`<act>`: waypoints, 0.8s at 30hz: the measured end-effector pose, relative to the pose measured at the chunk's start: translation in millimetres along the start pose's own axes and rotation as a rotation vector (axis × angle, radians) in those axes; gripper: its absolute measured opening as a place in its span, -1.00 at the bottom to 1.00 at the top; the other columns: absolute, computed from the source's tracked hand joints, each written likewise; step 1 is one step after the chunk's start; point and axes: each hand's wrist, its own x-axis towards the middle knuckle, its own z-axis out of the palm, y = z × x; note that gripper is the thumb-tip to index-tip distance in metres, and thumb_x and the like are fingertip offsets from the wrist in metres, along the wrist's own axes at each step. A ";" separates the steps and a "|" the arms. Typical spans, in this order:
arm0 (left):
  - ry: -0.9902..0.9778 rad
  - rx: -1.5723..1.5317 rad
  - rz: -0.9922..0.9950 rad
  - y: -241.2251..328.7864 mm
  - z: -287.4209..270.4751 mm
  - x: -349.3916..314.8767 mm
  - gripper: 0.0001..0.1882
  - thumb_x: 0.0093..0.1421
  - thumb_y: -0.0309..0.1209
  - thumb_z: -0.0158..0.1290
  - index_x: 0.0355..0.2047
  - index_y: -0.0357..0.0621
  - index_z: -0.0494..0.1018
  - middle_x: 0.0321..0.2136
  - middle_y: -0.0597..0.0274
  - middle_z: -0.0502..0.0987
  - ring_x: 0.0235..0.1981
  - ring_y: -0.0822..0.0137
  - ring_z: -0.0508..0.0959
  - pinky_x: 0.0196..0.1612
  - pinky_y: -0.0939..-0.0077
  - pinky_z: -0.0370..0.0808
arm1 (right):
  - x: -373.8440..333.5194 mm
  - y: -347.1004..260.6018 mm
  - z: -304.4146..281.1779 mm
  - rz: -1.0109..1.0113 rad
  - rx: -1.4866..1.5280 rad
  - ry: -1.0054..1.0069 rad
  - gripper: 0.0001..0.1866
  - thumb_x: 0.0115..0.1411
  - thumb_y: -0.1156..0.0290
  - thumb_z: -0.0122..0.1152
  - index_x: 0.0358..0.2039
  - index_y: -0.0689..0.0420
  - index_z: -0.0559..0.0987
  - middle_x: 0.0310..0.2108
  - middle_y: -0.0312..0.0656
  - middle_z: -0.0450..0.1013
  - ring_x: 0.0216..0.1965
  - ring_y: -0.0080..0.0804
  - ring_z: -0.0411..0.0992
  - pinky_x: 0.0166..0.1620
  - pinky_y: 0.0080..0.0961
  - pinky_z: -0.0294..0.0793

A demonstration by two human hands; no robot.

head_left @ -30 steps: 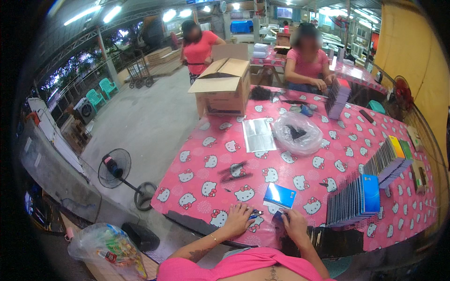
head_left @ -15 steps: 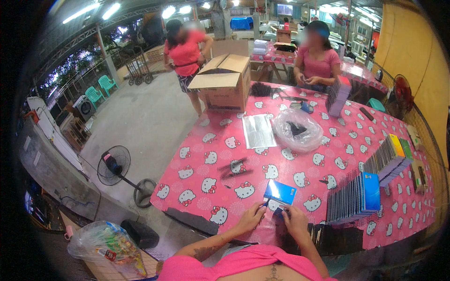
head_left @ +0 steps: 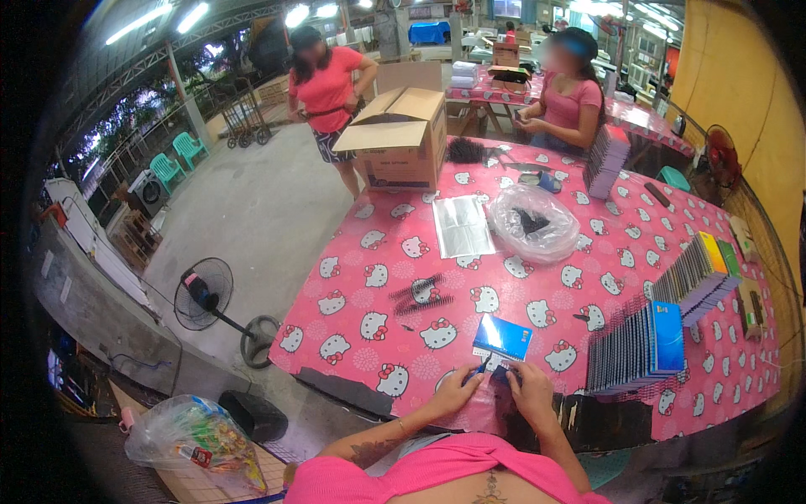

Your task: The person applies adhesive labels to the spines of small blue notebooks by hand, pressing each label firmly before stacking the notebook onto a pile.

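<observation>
A small notebook with a glossy blue cover (head_left: 504, 338) lies on the table near its front edge, its white strip and punched edge toward me. My left hand (head_left: 454, 394) is closed around a slim dark blue tool (head_left: 484, 364), whose tip is at that near edge; its exact kind is too small to tell. My right hand (head_left: 531, 393) is closed beside the notebook's near right corner, with something dark blue at its fingertips that I cannot make out. Loose black binding coils (head_left: 422, 296) lie to the left of the notebook.
Rows of spiral notebooks (head_left: 667, 336) stand at the right. A plastic bag with black pieces (head_left: 534, 223), a silvery sheet (head_left: 464, 227) and an open carton (head_left: 395, 155) sit farther back. Two people are beyond the table. A fan (head_left: 201, 287) stands at the left.
The view has shifted slightly. My hands remain at the notebook's near edge, a little higher in view. The person at the back left has turned, and the seated person has turned sideways.
</observation>
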 end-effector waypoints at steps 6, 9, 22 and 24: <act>-0.113 -0.079 -0.116 17.8 0.3 0.3 -0.53 0.37 -0.15 0.04 0.15 -0.19 0.41 -0.25 0.00 0.62 -0.27 0.26 0.61 -0.15 0.36 0.51 | -0.6 8.6 2.9 -0.016 -0.014 0.034 -0.77 0.20 0.35 0.27 -0.13 0.04 0.64 -0.33 -0.05 0.55 -0.28 0.00 0.53 -0.23 -0.13 0.49; -0.117 -0.145 -0.132 13.3 3.7 -0.6 -0.54 0.37 -0.16 0.04 0.14 -0.20 0.43 -0.25 0.01 0.62 -0.26 0.25 0.61 -0.14 0.35 0.50 | -0.4 7.4 3.1 -0.013 -0.007 0.031 -0.77 0.20 0.34 0.26 -0.13 0.04 0.64 -0.33 -0.05 0.55 -0.28 0.00 0.53 -0.22 -0.13 0.49; -0.124 -0.412 -0.180 -31.7 26.0 5.6 -0.57 0.42 -0.18 -0.10 0.13 -0.19 0.42 -0.41 0.22 0.55 -0.45 0.37 0.51 -0.35 0.42 0.44 | -2.2 12.3 4.2 -0.021 0.019 0.060 -0.79 0.21 0.32 0.27 -0.14 0.03 0.65 -0.32 -0.04 0.56 -0.28 0.02 0.53 -0.21 -0.12 0.50; -0.143 -0.630 -0.264 -44.7 25.7 6.5 -0.57 0.43 -0.18 -0.12 0.13 -0.21 0.41 -0.46 0.31 0.50 -0.52 0.47 0.43 -0.44 0.49 0.38 | -0.8 13.1 8.8 -0.012 -0.004 0.027 -0.79 0.22 0.31 0.26 -0.14 0.03 0.65 -0.31 -0.04 0.56 -0.28 0.02 0.53 -0.21 -0.12 0.50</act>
